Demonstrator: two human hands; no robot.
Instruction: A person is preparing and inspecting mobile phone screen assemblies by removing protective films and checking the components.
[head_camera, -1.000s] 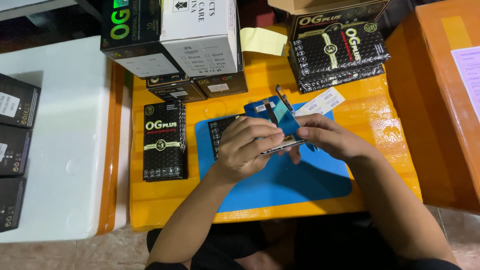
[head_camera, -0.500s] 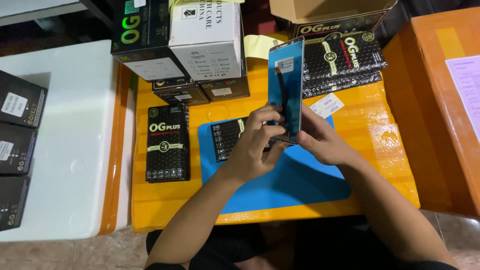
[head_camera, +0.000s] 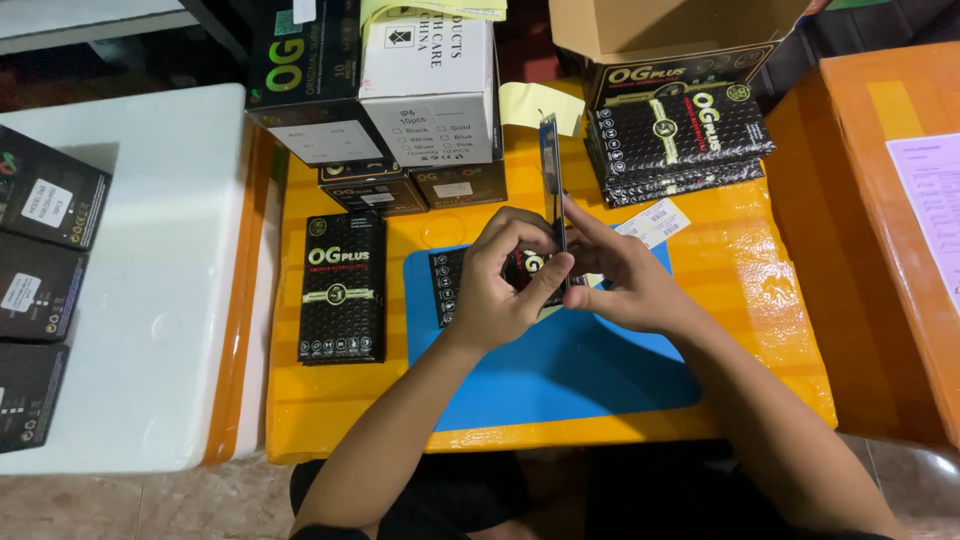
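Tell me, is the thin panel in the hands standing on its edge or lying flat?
On edge: the thin panel shows only its narrow side, rising above the left hand and right hand that pinch it.

Surface (head_camera: 760, 300): bright orange-yellow, glossy. Mat (head_camera: 560, 370): plain blue. Flat pouches (head_camera: 342, 288): black, bubble-textured, with green and white print. Stacked pouches (head_camera: 680, 135): the same black pattern. Cartons: one black (head_camera: 300, 70), one white (head_camera: 430, 85). Side board (head_camera: 150, 290): white. Panel held upright (head_camera: 549, 170): dark, blue-edged.
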